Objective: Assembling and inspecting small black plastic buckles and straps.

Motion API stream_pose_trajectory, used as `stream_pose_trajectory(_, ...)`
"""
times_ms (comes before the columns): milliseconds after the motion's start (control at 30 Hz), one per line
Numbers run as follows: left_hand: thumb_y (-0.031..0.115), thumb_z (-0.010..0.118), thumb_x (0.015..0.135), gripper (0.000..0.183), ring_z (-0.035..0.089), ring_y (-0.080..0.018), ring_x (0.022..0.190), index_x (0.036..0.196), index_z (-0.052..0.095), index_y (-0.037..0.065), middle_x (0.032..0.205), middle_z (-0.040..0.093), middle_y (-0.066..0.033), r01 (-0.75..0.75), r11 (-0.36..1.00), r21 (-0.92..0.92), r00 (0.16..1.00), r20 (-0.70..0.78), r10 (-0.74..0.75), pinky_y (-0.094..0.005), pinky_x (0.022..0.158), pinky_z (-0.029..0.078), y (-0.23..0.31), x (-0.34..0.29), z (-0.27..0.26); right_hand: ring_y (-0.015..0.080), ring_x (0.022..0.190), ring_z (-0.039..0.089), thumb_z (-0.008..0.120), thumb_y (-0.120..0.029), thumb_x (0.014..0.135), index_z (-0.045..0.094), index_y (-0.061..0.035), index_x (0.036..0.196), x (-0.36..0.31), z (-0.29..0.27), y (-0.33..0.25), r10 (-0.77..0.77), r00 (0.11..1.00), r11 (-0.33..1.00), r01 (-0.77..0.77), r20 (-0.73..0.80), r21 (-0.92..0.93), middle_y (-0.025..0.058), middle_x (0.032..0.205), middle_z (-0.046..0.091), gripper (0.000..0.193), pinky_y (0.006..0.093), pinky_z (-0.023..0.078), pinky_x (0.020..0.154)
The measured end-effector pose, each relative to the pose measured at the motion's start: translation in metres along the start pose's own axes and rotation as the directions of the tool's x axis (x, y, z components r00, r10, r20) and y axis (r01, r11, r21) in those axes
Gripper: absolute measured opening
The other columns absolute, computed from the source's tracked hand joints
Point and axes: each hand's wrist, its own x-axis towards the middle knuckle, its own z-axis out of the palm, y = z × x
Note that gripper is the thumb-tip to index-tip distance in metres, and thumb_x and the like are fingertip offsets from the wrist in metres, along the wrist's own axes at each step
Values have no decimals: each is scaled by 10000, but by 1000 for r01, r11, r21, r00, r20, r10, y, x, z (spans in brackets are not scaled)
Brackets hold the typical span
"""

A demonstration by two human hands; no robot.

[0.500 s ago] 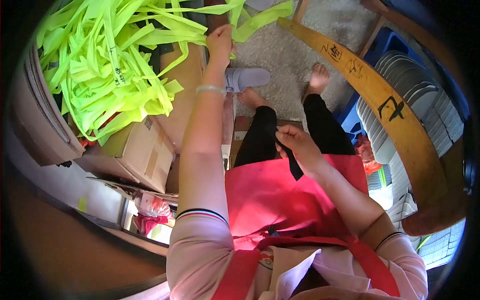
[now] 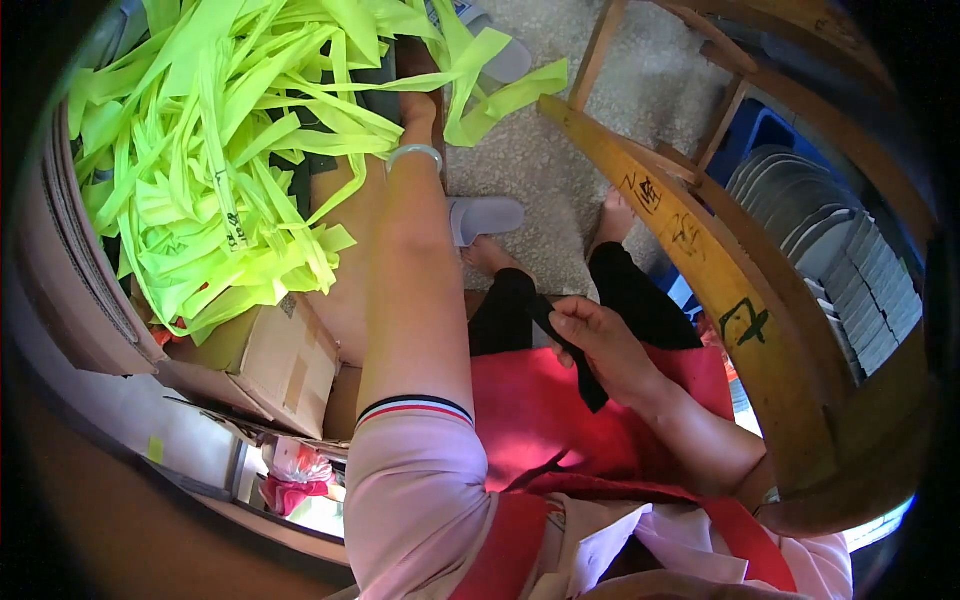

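Note:
My right hand [image 2: 603, 343] is closed around a short black fabric strip [image 2: 588, 386], one end of which hangs down over the red apron [image 2: 510, 410]. My left arm stretches forward to a large tangled heap of bright yellow-green fabric strips [image 2: 250, 130]. Only the back part of my left hand [image 2: 418, 116] shows beside the strips; they cover its fingers, so its grip is hidden. Several strip ends hang off the heap's right side over the floor.
A cardboard box [image 2: 290, 365] stands below the heap, at left. A curved yellow wooden rail [image 2: 700, 250] with dark marks runs along the right. Beyond it, grey stacked pieces [image 2: 830, 230] stand by a blue crate [image 2: 765, 130]. A grey slipper [image 2: 488, 217] lies near my bare feet.
My left hand has gone farther forward, in under the green strips, and its fingers are now covered. The right hand keeps the black strip. The whole view has shifted somewhat.

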Motion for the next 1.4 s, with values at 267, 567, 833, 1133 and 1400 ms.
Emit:
stream_pose_trajectory(267,302,463,938,435,563,-478,986,1121,555,-81,1062,588,-330,218,946,-239,972,-36,-233,-524,837,440,67,-107,-10,75,581,510,563,-224,951,582,-38,977,19,-7,30,-49,999,997,48,-10,-59,16,722,580,188,213,419,558)
stream_pose_trajectory(567,291,572,939,259,503,-105,498,847,622,53,669,575,-49,727,243,-642,679,619,-395,-249,403,380,174,-350,-171,75,537,522,574,-206,937,587,-23,996,-49,8,37,-355,917,873,256,-181,-416,25,679,587,193,225,438,505)
stream_pose_trajectory(833,263,604,933,213,522,-93,591,844,623,70,714,582,-10,489,-72,-869,866,493,-76,-239,463,414,314,-421,-423,77,623,538,579,-171,945,577,12,1051,-245,146,-83,-555,803,683,590,220,-431,26,744,600,212,223,451,605)
stream_pose_trajectory(1133,279,639,900,266,524,-86,682,1055,573,73,811,592,-45,576,-429,-696,805,393,444,-191,473,392,344,-489,-549,68,708,572,579,-155,945,574,23,1159,-386,234,-80,-349,718,506,686,603,-523,32,822,638,279,223,477,622)
stream_pose_trajectory(1400,377,645,882,366,476,-98,647,1006,551,46,828,541,-69,603,-624,-497,797,340,499,-177,464,368,334,-537,-583,61,751,587,602,-174,928,618,-20,1077,-419,281,-65,-145,662,208,747,736,-631,13,875,669,215,210,458,631)
